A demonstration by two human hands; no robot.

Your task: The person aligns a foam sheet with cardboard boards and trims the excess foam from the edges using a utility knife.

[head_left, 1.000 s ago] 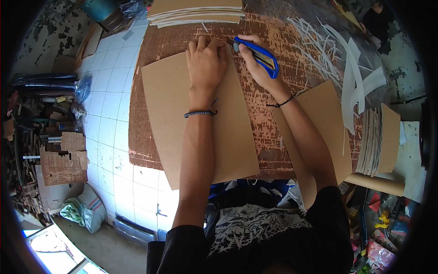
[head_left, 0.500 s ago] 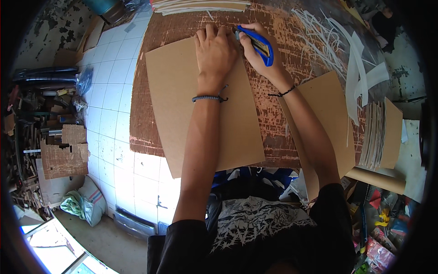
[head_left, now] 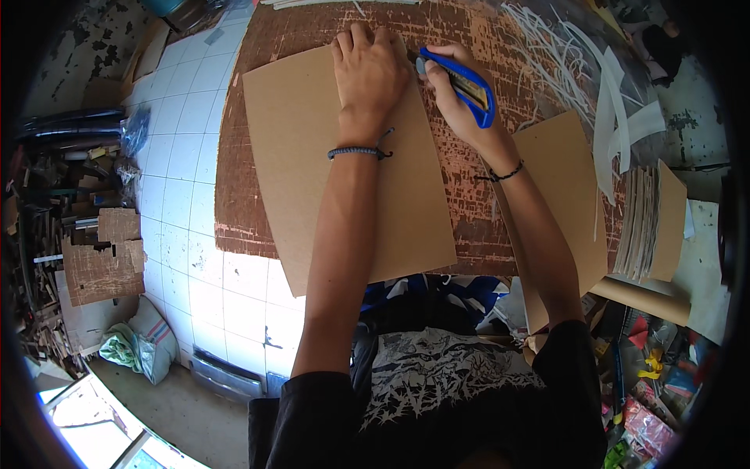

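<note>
Left hand (head_left: pixel 371 80): top centre, fingers slightly spread on cardboard sheet (head_left: pixel 293 148)
Right hand (head_left: pixel 455 103): upper centre-right, fingers wrapped round blue cutter (head_left: pixel 477 76)
Cardboard sheet: frame centre, on scarred brown worktop (head_left: pixel 237 184)

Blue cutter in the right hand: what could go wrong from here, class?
1. The left hand rests on the brown board close to the blue cutter in the right hand, so a slip could catch its fingers; whether the blade is out is hard to tell.
2. The board's near left corner overhangs the worktop, so a knock there might shift it.
3. The worktop is heavily scored, so a blade might stray into an old groove.
</note>
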